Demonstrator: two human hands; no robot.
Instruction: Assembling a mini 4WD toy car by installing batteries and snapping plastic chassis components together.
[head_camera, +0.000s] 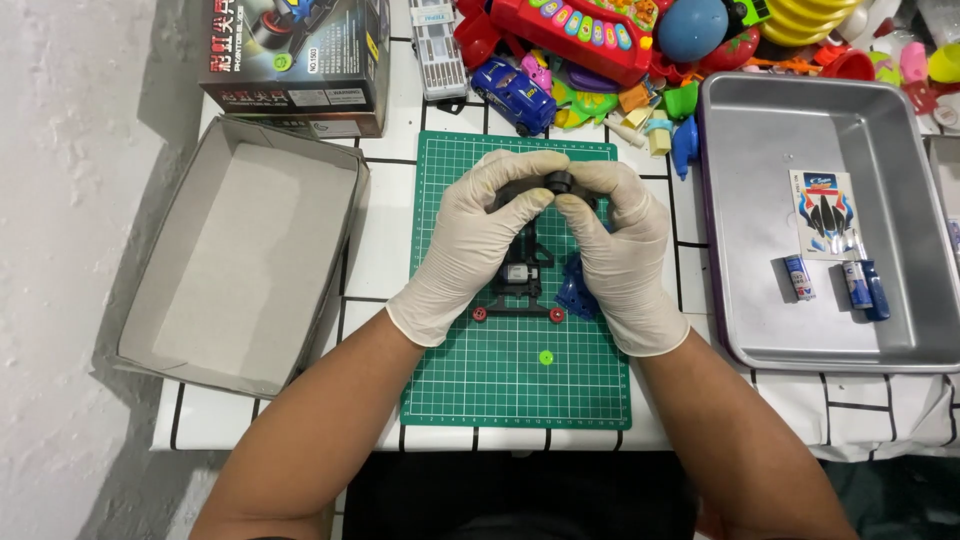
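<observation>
Fingertips: the thumbs and forefingers of both hands are meeting above the far half of the mat, pinching a small black wheel (559, 182) between them.
Left hand: the left hand (478, 240), in a cream glove, is curling in from the left, its fingers closing together on the wheel and on the dark piece behind it.
Right hand: the right hand (622, 250), gloved the same, is curling in from the right, its fingers clamping on the same wheel, its fingertips touching those of the left.
Held part: the wheel is sitting at the far end of a black toy car chassis (522, 280), which is running back toward the person between the two palms; whether the chassis is lifting off the mat cannot be told.
Under the hands: a blue plastic part (574, 293) is lying just beside the right wrist, two small red wheels (480, 314) are showing at the near end of the chassis, and a green round piece (546, 357) is lying apart, nearer the person.
Mat: a green cutting mat (500, 385) with a grid is lying on a white table (385, 240) with black lines.
Left of mat: an open grey cardboard box (240, 260) is lying beside the mat, with a printed toy box (295, 60) beyond it.
Right of mat: a metal tray (760, 330) is holding a sticker sheet (825, 213) and small batteries (860, 285).
Far edge: a heap of coloured plastic toys (600, 40) is spreading behind the mat, a blue toy car (513, 93) among them.
</observation>
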